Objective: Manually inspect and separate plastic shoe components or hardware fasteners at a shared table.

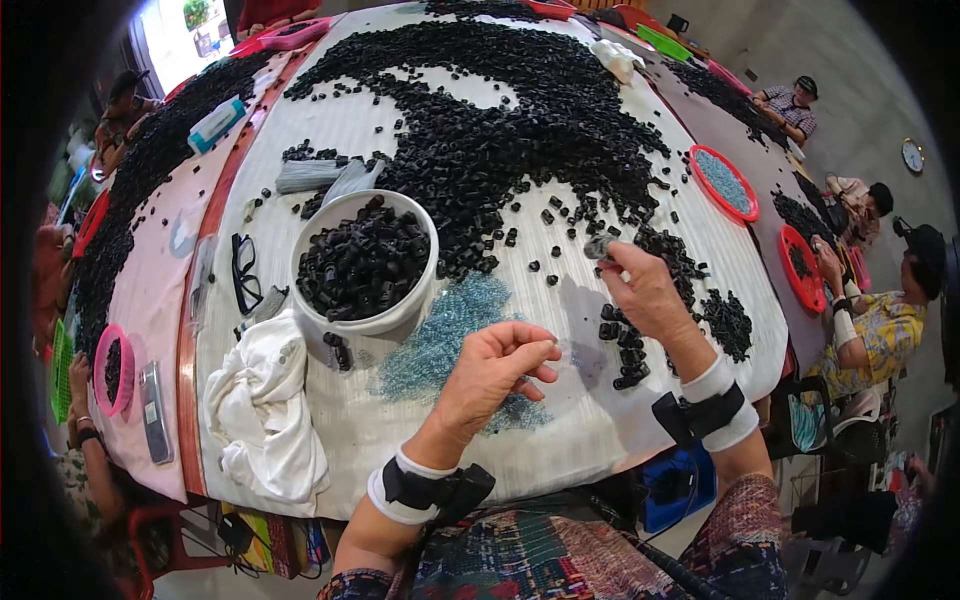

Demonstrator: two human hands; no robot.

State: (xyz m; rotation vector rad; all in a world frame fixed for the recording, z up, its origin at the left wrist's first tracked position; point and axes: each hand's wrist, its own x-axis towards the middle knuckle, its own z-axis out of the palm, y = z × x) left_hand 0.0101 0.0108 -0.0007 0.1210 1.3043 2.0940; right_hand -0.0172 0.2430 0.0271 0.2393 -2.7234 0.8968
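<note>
Eyeglasses (242, 275) lay beyond a crumpled white cloth (258, 405), left of a white bowl (372, 324) heaped with black pieces (362, 262). Beside the bowl spread a pile of pale blue beads (450, 318), and over its right edge the left hand (497, 372) hung half curled, thumb near forefinger; whether it gripped anything could not be told. The right hand (652, 293) pinched a small grey piece (599, 247) above the table (590, 440).

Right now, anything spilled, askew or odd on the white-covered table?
Nothing looks plainly damaged. Black eyeglasses lie loose left of the white bowl, and a white cloth sits crumpled near the edge: odd among small parts. The bluish pieces lie in a loose, spread pile, perhaps deliberately; I can't tell if they spilled.
</note>
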